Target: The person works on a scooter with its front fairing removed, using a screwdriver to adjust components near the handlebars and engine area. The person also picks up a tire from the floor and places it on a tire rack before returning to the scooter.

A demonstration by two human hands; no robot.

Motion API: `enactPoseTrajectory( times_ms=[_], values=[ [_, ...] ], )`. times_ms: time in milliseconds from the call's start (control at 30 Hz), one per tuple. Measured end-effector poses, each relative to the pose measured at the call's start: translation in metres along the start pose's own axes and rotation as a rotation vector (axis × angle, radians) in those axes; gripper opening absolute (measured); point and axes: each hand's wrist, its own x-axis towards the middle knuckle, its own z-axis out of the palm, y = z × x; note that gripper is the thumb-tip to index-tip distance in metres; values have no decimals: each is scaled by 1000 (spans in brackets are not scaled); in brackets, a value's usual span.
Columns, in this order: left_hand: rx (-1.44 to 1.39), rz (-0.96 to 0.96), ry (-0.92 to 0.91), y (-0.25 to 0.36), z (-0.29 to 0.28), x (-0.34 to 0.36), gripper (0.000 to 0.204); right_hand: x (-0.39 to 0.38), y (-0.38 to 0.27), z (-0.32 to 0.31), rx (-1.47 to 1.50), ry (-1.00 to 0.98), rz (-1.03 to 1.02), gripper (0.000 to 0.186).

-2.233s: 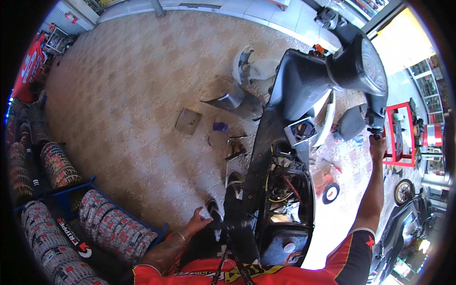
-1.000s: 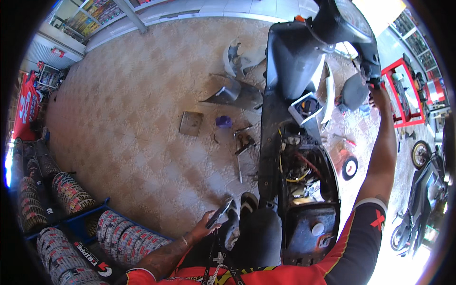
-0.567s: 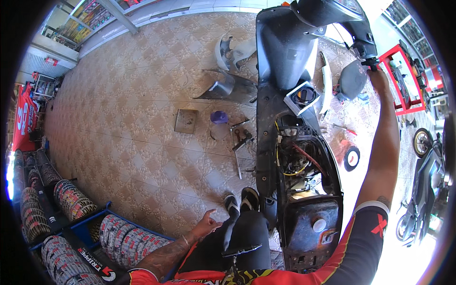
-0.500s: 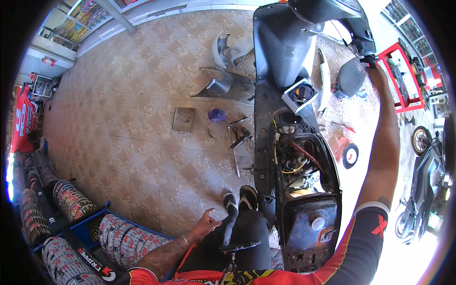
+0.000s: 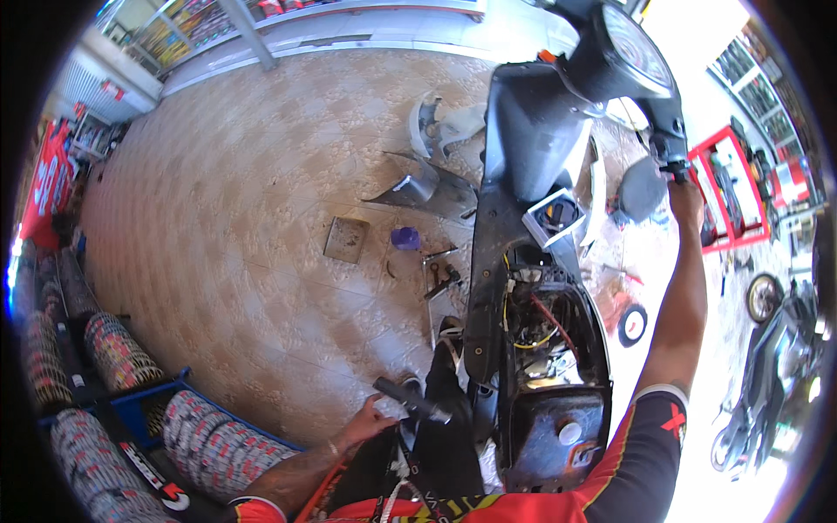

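The right arm [image 5: 684, 301] is stretching far forward and outward, nearly straight, with the right hand [image 5: 687, 200] gripping at its end. The left forearm [image 5: 292, 479] is angling inward, the left hand [image 5: 364, 424] hovering much closer in, curling loosely.

Glare bleaches floor [image 5: 715, 349] at right; edges curved.

The scooter [image 5: 497, 235] is showing black, its hose [image 5: 551, 318] red and its cable [image 5: 534, 345] yellow. The cup [image 5: 404, 238] is standing out purple. The floor [image 5: 244, 218] is displaying beige-and-brown checks. The shirt [image 5: 558, 507] is mixing red, black and yellow; the cart [image 5: 737, 241] is showing red.
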Motion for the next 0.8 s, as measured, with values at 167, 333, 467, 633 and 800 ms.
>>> enactPoseTrajectory(
  times_ms=[167,333,467,633,800],
  values=[
    [-120,-144,94,4,-5,-21,83,45,30,29,99,10,-88,38],
    [-81,-183,58,45,19,-4,85,72,68,48,124,-8,-203,41],
    [-79,-92,30,86,35,8,82,91,75,53,71,-52,-141,48],
    [-83,-85,-14,114,46,14,80,107,77,55,164,-140,-119,49],
    [-149,22,10,112,52,24,85,106,79,52,345,-270,-132,41]
  ],
)
